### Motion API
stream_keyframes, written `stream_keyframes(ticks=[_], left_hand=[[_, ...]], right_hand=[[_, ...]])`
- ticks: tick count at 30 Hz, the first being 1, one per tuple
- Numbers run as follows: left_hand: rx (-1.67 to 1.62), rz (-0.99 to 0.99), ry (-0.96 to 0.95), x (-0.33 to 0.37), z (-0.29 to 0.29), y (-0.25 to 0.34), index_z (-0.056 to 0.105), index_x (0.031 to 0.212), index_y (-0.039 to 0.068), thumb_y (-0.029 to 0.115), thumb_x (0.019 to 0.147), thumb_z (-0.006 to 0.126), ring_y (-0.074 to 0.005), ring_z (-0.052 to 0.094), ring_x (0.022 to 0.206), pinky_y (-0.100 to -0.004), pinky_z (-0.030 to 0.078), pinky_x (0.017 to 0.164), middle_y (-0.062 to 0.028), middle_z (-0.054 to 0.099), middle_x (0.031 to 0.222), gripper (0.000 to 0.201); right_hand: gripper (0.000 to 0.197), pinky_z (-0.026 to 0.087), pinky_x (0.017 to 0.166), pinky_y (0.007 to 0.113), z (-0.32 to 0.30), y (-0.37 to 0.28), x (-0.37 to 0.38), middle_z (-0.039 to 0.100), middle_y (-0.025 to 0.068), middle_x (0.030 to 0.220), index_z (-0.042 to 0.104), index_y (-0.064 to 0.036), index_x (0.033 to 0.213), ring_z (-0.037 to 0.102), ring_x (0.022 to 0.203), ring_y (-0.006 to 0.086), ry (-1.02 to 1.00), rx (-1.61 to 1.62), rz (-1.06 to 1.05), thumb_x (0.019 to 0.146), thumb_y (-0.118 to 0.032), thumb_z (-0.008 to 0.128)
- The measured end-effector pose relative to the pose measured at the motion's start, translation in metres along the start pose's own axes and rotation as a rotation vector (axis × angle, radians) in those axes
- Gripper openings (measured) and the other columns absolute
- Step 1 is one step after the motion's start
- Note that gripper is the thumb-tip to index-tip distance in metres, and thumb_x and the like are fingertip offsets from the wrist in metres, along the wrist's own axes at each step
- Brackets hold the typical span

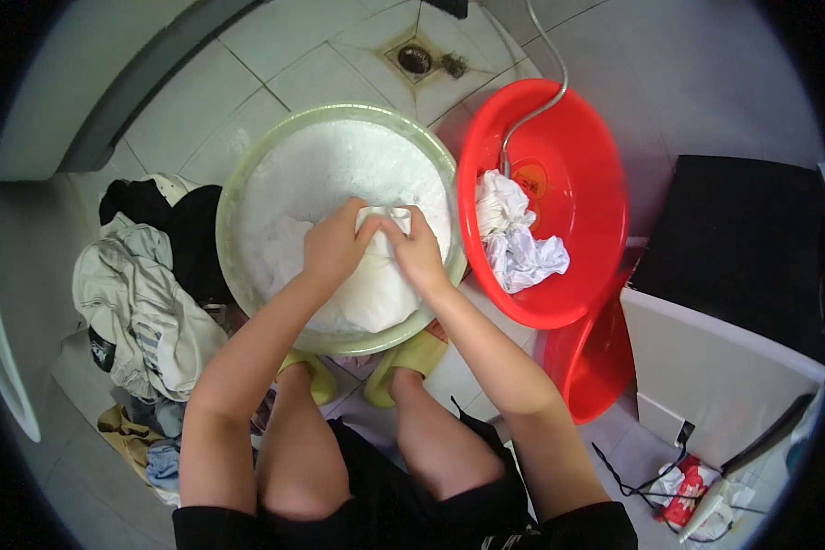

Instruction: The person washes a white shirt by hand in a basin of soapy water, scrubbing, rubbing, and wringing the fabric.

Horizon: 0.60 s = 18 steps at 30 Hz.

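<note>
One white cloth lies in the pale green basin, toward the side nearest the person, with white suds around it. It looks soft and limp, with no stiffness to hold a shape, so it would probably sag and fold wherever it is not supported. Sitting among suds, it is likely soaked: heavier than when dry, slippery on its surface and apt to slide through a loose hold. Nothing about it seems fragile. A bunched fold, gripped from both sides, should give better purchase than a single flat layer; the raised fold along its far edge appears a good place.

Both hands are at that fold, close together. The left hand is curled, its thumb and fingers pinching the fold's left side. The right hand closes on the right side, its thumb reaching inward toward the other. Neither is spread wide; the fingertips are partly hidden, so how hard they press I cannot tell.
</note>
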<state>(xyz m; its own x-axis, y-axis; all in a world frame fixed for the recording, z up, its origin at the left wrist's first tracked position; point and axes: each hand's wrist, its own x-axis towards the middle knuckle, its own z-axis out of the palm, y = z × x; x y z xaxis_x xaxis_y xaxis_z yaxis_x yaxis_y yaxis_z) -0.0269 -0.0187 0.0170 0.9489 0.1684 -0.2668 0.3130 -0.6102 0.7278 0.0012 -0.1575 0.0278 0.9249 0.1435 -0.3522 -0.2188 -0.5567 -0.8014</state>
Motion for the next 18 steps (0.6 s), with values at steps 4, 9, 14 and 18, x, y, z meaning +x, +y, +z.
stream_keyframes(ticks=[4,9,14,18], left_hand=[[0.047,-0.049,-0.066,0.012,0.027,-0.029,0.054,0.102,0.007,0.036,0.088,0.051,-0.0353,0.061,0.076,-0.0444,0.046,0.068,-0.0171,0.063,0.084,0.032],[0.099,-0.049,-0.08,0.026,0.071,-0.073,0.055,0.1,0.002,0.03,0.088,0.05,-0.0373,0.06,0.078,-0.0456,0.046,0.07,-0.0195,0.062,0.088,0.031],[0.204,0.28,0.284,0.026,0.098,-0.121,0.056,0.104,0.002,0.021,0.086,0.053,-0.0367,0.06,0.078,-0.0441,0.047,0.07,-0.0201,0.062,0.085,0.026],[-0.459,0.014,0.146,-0.001,0.006,0.016,0.055,0.107,0.009,0.01,0.085,0.053,-0.0269,0.06,0.084,-0.0352,0.046,0.078,-0.0146,0.061,0.097,0.022]], right_hand=[[0.029,0.045,0.072,0.041,0.017,0.03,0.011,0.063,0.0206,0.082,0.057,-0.0064,0.103,0.061,0.078,0.0376,0.043,-0.09,0.093,0.09,-0.031,0.049],[0.034,0.044,0.063,0.04,0.036,0.071,0.026,0.055,0.0224,0.069,0.055,0.0034,0.091,0.058,0.068,0.0328,0.112,-0.342,-0.036,0.09,-0.03,0.052],[0.036,0.046,0.067,0.038,0.037,0.053,0.033,0.06,0.0161,0.077,0.056,0.0039,0.092,0.059,0.072,0.0262,0.052,-0.196,0.092,0.092,-0.032,0.05],[0.035,0.047,0.072,0.032,0.015,0.001,0.027,0.062,0.0074,0.087,0.057,-0.0014,0.101,0.058,0.076,0.0183,0.084,0.822,0.376,0.093,-0.035,0.05]])
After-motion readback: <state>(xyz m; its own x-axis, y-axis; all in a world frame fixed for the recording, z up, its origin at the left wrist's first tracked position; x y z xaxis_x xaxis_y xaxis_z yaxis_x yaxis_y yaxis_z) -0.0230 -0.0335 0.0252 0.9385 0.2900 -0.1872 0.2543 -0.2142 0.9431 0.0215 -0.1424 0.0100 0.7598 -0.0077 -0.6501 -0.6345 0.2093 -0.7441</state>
